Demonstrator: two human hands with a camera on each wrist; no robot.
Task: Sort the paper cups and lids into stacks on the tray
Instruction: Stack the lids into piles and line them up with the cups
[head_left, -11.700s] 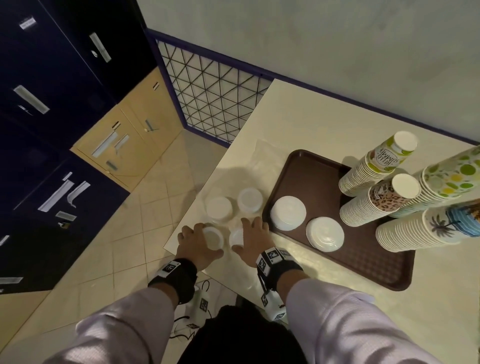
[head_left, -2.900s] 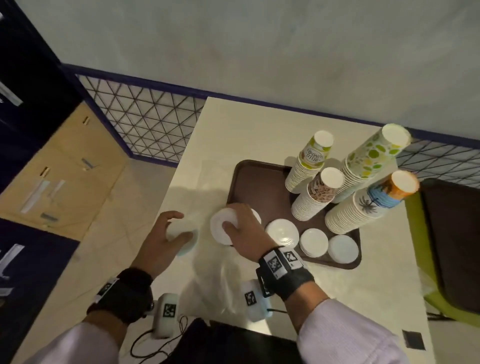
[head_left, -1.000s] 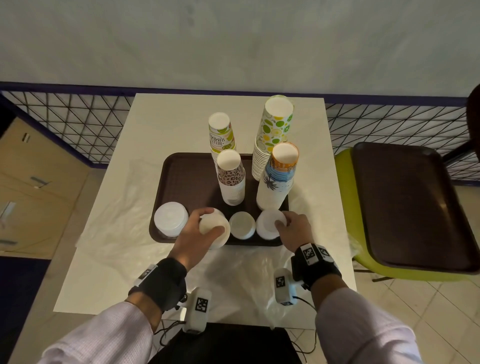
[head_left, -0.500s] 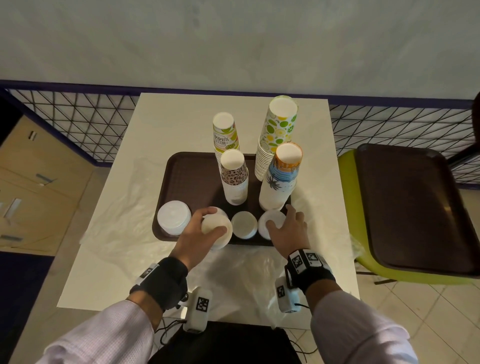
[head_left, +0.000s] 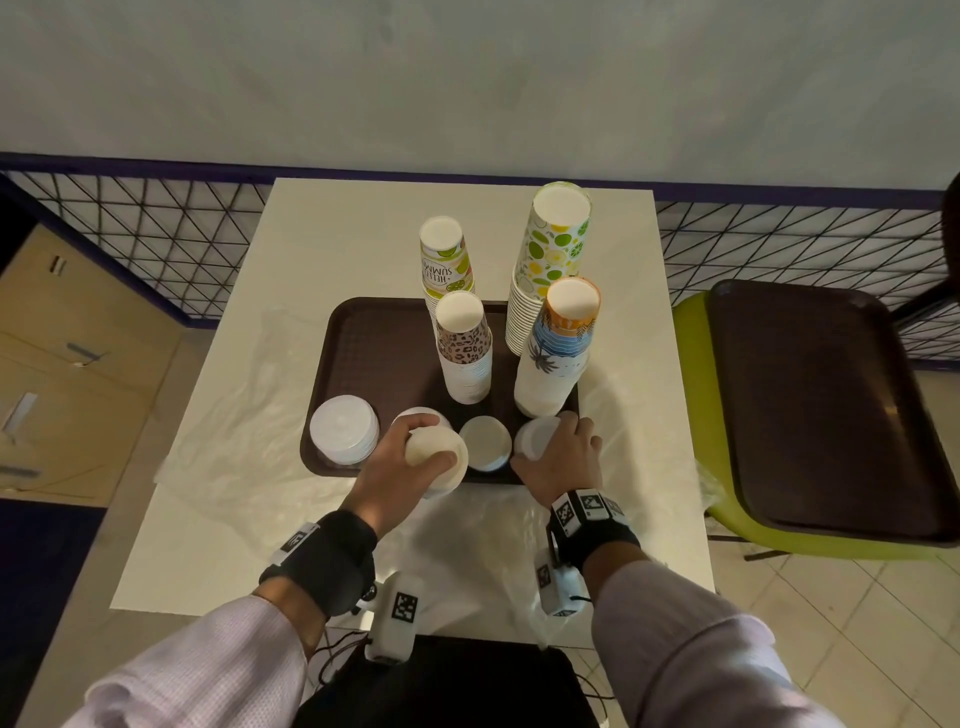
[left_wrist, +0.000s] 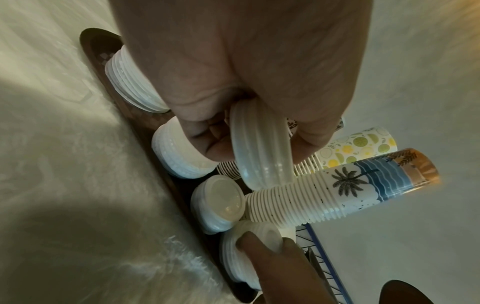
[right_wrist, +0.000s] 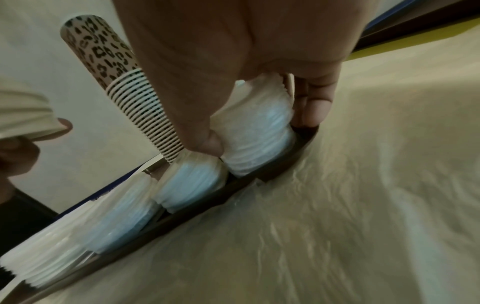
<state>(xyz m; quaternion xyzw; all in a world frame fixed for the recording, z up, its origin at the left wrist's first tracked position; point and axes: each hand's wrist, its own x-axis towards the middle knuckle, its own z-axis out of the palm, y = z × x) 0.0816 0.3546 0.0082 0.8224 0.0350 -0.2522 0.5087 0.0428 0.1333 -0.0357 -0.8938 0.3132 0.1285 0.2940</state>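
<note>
A brown tray (head_left: 374, 364) on the white table holds several upside-down paper cup stacks: lime print (head_left: 447, 265), citrus print (head_left: 553, 244), leopard print (head_left: 464, 345) and palm print (head_left: 558, 353). White lid stacks line the tray's front edge: a wide one (head_left: 344, 435) at the left, one (left_wrist: 179, 156) beneath my left hand, and one (head_left: 485, 442) in the middle. My left hand (head_left: 426, 441) grips a small tilted stack of lids (left_wrist: 262, 148) just above the tray. My right hand (head_left: 561, 441) wraps thumb and fingers around the rightmost lid stack (right_wrist: 257, 135), which stands on the tray.
Clear plastic sheeting (head_left: 249, 415) lies crumpled on the table around the tray. A green chair (head_left: 691, 364) to the right carries a second brown tray (head_left: 821, 405). A wire mesh fence (head_left: 156, 244) runs behind the table, and wooden drawers (head_left: 67, 374) stand at the left.
The lids that lay on the table now stand in stacks along the tray's front edge. In the last second my right fingers closed around the rightmost stack; my left hand still holds its lids.
</note>
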